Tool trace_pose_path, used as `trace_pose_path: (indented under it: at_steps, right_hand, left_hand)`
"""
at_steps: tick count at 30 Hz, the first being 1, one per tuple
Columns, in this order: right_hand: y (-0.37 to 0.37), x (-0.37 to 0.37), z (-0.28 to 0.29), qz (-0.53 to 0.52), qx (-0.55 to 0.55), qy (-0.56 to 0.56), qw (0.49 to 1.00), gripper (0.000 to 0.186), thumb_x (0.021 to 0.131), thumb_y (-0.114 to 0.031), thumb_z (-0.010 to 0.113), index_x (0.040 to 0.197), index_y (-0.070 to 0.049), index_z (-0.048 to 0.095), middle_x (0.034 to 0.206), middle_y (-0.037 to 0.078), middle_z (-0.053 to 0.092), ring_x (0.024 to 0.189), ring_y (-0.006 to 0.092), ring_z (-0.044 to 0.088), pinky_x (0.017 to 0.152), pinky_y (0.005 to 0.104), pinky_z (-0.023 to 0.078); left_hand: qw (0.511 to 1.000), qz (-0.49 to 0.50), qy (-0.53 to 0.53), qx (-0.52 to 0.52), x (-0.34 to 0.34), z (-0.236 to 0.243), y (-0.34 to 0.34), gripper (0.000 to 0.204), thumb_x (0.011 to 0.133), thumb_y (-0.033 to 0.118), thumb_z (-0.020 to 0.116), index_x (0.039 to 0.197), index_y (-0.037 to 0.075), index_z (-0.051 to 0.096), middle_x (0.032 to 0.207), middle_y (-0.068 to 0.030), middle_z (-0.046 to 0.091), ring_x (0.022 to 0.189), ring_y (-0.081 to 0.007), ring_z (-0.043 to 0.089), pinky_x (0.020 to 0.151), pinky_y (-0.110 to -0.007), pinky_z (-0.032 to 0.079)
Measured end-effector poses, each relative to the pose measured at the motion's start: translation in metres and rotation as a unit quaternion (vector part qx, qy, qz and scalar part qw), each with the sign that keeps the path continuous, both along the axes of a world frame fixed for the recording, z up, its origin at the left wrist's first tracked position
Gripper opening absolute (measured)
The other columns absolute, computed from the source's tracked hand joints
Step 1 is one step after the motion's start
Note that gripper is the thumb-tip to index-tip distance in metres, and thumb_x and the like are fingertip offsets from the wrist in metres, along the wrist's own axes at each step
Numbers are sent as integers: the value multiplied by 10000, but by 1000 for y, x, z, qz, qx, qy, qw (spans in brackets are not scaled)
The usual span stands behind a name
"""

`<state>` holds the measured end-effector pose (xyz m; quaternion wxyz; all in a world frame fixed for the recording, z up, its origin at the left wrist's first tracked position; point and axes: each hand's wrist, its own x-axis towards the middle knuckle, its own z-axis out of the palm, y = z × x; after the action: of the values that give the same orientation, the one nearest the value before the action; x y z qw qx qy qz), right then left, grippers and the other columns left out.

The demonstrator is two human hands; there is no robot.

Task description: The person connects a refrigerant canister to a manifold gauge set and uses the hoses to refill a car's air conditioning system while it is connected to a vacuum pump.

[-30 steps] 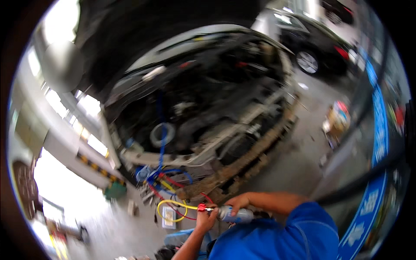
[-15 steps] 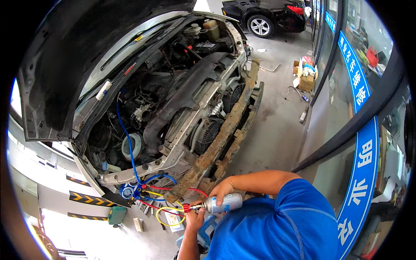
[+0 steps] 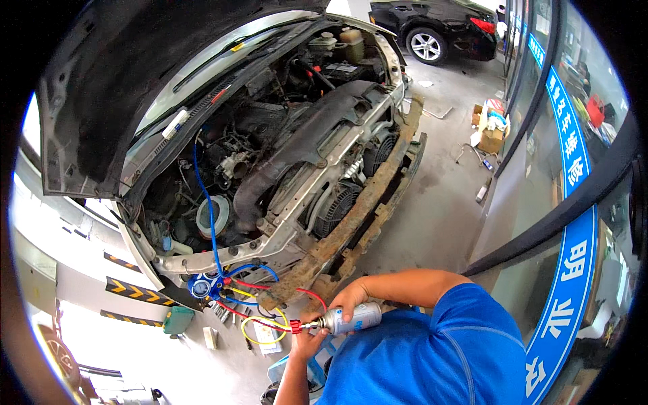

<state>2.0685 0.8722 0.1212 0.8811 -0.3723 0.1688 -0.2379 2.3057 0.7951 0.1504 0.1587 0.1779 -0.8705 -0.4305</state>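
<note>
My right hand (image 3: 351, 298) grips a small silver can (image 3: 359, 317) held sideways in front of my blue shirt. My left hand (image 3: 307, 341) is closed on the red tap valve (image 3: 295, 327) at the can's end. A yellow hose (image 3: 251, 331) loops from that valve to a blue gauge manifold (image 3: 201, 287) hanging at the car's front. From the manifold a blue hose (image 3: 206, 202) runs up into the open engine bay (image 3: 270, 155), and a red hose (image 3: 307, 293) curves past my hands.
The car's hood (image 3: 135, 74) is raised and its rusty front beam (image 3: 364, 202) is bare. Tools and small boxes lie on the concrete below the manifold. A black car (image 3: 432, 27) is parked far off. Cardboard boxes (image 3: 489, 128) sit by a glass wall with a blue strip.
The view has swung so the engine bay sits larger and higher left. Both hands stay on the can and its valve, now slightly lower right in the picture.
</note>
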Motion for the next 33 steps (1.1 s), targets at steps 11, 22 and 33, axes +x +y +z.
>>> trace_pose_path:
  at_steps: [11, 22, 33]
  right_hand:
    - [-15, -3, -4, 13, -137, 174, 975, 733, 625, -253, 838, 1230, -23, 493, 1057, 59, 597, 983, 159, 540, 863, 312, 444]
    - [-1, 14, 9, -125, -280, 396, 865, 754, 632, -285, 849, 1245, -47, 479, 1115, 116, 599, 1020, 195, 563, 865, 345, 455]
    - [-29, 7, -9, 107, 36, 14, 994, 852, 645, -347, 840, 1302, -1, 423, 1174, 173, 585, 1086, 297, 582, 965, 409, 440]
  left_hand:
    - [999, 14, 17, -44, 2, -16, 0, 330, 768, 266, 703, 992, 64, 571, 982, -136, 565, 971, -339, 494, 853, -448, 373]
    - [985, 124, -55, 108, -4, -7, 5, 259, 815, 242, 710, 888, 1, 647, 787, -153, 656, 717, -198, 658, 636, -318, 505]
    - [996, 47, 63, 40, -1, 29, -4, 273, 749, 243, 767, 872, 34, 643, 802, -122, 632, 790, -281, 608, 704, -394, 470]
